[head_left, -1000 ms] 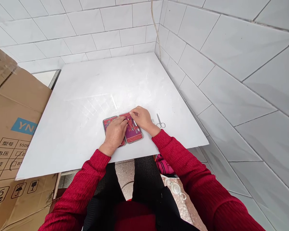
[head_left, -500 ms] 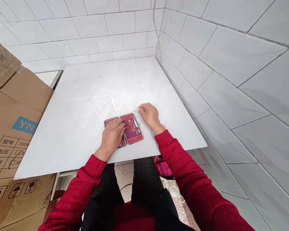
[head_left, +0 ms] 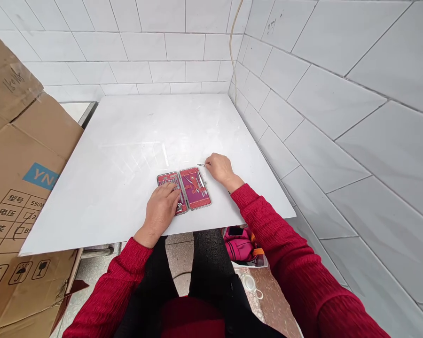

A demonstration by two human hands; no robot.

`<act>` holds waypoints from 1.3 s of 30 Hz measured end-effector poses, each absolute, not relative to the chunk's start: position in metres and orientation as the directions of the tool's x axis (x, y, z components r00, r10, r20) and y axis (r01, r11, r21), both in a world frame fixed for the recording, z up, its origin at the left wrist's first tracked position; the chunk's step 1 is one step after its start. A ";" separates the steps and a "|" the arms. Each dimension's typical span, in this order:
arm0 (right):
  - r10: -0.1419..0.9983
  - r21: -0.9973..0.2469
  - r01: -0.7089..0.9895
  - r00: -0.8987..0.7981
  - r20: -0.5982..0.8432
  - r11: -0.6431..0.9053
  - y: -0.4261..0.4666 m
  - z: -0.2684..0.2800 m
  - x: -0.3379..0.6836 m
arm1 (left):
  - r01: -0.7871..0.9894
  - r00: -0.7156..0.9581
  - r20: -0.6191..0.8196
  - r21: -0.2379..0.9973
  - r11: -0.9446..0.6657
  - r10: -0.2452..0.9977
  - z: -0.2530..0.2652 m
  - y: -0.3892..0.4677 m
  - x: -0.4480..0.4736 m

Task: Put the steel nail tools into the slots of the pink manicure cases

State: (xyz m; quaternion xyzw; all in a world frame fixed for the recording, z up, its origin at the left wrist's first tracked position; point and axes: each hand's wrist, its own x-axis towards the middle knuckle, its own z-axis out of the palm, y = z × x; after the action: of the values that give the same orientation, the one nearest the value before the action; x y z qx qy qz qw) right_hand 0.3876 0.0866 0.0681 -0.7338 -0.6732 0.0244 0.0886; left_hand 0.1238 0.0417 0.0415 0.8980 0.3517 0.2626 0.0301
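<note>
A manicure case (head_left: 200,203) with red trim and purple lining lies unfolded on the white table, several small metal tools strapped in both halves. Across its left half rests my left hand (head_left: 162,204), fingers laid flat and covering part of the tools there. Just beyond the case's upper right corner, my right hand (head_left: 219,167) is closed in a pinch on a slim silvery manicure tool (head_left: 200,165). Its tip points left, low over the tabletop; my fingers hide the rest, so its exact kind does not show.
The white tabletop (head_left: 127,122) runs back to a tiled wall (head_left: 134,47), with another tiled wall (head_left: 324,117) along the right. A large cardboard box (head_left: 31,141) stands against the left side. Below the front edge at right sits a pink bag (head_left: 238,246).
My left hand has slid back off the case's hinge and right half, uncovering more tools. My right hand keeps its pinch on the tool, nearly in place. The camera view has shifted slightly.
</note>
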 end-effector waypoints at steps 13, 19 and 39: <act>0.994 0.056 0.994 -0.085 -0.064 0.089 0.100 0.085 0.380 | 0.620 0.683 0.331 0.208 -0.756 0.651 0.040 0.049 0.169; 0.982 0.057 0.993 -0.091 -0.168 0.102 0.102 0.091 0.378 | 0.629 0.702 0.300 0.164 -0.760 0.646 0.037 0.049 0.180; 0.954 0.108 0.990 -0.055 -0.293 0.090 0.108 0.095 0.369 | 0.616 0.706 0.338 0.141 -0.775 0.622 0.030 0.051 0.180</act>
State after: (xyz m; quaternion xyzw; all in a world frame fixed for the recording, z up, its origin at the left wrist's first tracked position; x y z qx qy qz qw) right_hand 0.3691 0.1078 0.0954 -0.6718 -0.7237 0.0609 -0.1461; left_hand 0.1804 0.0507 0.0296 0.9236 0.3350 0.1861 0.0088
